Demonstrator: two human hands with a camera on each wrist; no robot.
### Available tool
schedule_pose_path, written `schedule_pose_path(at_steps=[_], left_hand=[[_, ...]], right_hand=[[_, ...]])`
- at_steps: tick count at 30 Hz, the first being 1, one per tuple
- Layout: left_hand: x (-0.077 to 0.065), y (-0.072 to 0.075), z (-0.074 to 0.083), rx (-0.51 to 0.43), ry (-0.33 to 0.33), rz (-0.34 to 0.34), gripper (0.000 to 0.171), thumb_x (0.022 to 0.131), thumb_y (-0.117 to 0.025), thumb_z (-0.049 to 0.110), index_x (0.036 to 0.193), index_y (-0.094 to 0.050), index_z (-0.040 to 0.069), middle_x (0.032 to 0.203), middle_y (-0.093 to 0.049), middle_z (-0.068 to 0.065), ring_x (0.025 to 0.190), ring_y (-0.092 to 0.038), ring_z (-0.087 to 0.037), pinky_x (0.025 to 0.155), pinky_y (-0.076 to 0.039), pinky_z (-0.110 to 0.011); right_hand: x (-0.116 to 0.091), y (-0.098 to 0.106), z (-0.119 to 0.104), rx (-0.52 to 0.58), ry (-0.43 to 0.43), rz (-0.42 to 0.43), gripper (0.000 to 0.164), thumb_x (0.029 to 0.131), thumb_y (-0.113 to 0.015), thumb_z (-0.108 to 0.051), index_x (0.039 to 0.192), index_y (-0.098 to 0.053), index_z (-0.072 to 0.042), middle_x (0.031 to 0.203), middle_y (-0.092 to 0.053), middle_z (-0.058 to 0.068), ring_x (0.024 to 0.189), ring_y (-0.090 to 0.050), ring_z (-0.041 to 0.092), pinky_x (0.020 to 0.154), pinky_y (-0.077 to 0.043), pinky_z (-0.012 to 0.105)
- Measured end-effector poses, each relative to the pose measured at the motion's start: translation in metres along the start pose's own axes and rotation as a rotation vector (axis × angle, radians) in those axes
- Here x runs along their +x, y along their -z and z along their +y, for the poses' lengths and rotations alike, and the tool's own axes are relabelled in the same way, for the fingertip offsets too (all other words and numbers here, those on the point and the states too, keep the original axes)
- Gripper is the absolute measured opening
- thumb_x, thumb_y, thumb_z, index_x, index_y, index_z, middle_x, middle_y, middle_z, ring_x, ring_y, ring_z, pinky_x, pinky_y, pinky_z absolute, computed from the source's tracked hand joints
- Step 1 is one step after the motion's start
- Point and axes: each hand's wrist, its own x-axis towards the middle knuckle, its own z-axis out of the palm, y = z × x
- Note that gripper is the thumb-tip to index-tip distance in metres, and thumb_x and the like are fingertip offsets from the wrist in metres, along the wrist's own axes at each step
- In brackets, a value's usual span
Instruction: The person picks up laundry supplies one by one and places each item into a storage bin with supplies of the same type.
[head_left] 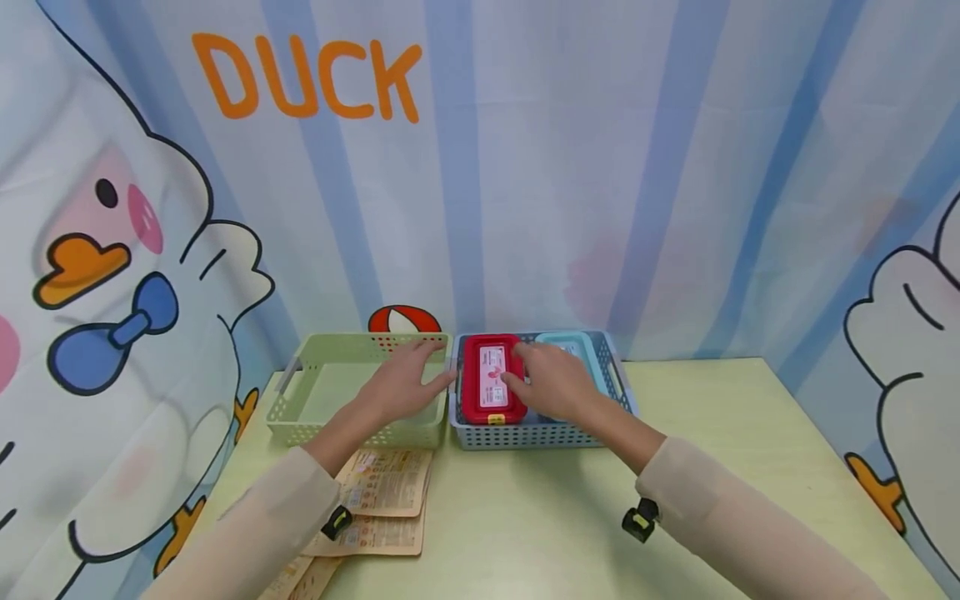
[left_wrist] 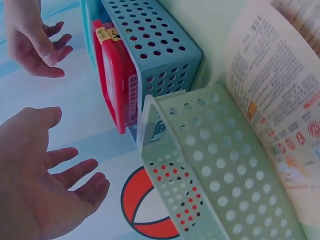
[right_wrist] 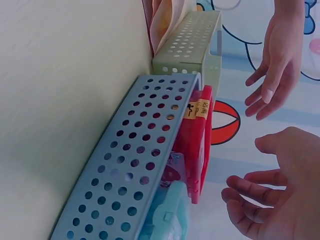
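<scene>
In the head view, a blue perforated basket (head_left: 517, 437) holds a red-lidded box (head_left: 471, 379) with a pale label and, at its right, a light-blue-lidded box (head_left: 592, 358). My right hand (head_left: 555, 379) hovers over the blue basket; the right wrist view shows it apart from the boxes, fingers loosely bent around nothing. Left of that basket stands a green perforated basket (head_left: 352, 358), with no contents visible. My left hand (head_left: 401, 379) is above its right side, thumb spread from the fingers, holding nothing; the left wrist view (left_wrist: 65, 175) shows the same hand.
Printed brown paper packets (head_left: 386, 492) lie on the pale table (head_left: 525, 517) in front of the green basket, partly under the left sleeve. Behind the baskets hangs a striped curtain (head_left: 525, 167) with duck pictures.
</scene>
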Motion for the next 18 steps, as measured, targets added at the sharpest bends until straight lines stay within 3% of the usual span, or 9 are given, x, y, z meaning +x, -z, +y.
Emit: schedule_pose_path(at_steps=[8,18], left_hand=[[-0.011,0.012,-0.008,0.020,-0.109,-0.020,0.061,0.107,-0.063,0.042,0.154,-0.052,0.005,0.158,-0.050,-0.018,0.148,-0.042,-0.042,0.119,-0.036,-0.061],[-0.023,0.023,-0.022,0.029,-0.142,-0.043,0.056,0.107,-0.064,0.038,0.151,-0.056,0.004,0.153,-0.053,-0.021,0.143,-0.048,-0.041,0.115,-0.042,-0.060]], right_hand=[[-0.005,0.007,-0.005,-0.034,0.065,0.032,0.061,0.098,-0.075,-0.041,0.145,-0.061,-0.004,0.141,-0.064,0.018,0.126,-0.062,0.035,0.095,-0.060,0.051],[-0.012,0.012,-0.009,-0.041,0.120,0.095,0.059,0.098,-0.074,-0.041,0.143,-0.063,-0.004,0.140,-0.064,0.017,0.127,-0.060,0.034,0.094,-0.060,0.050]])
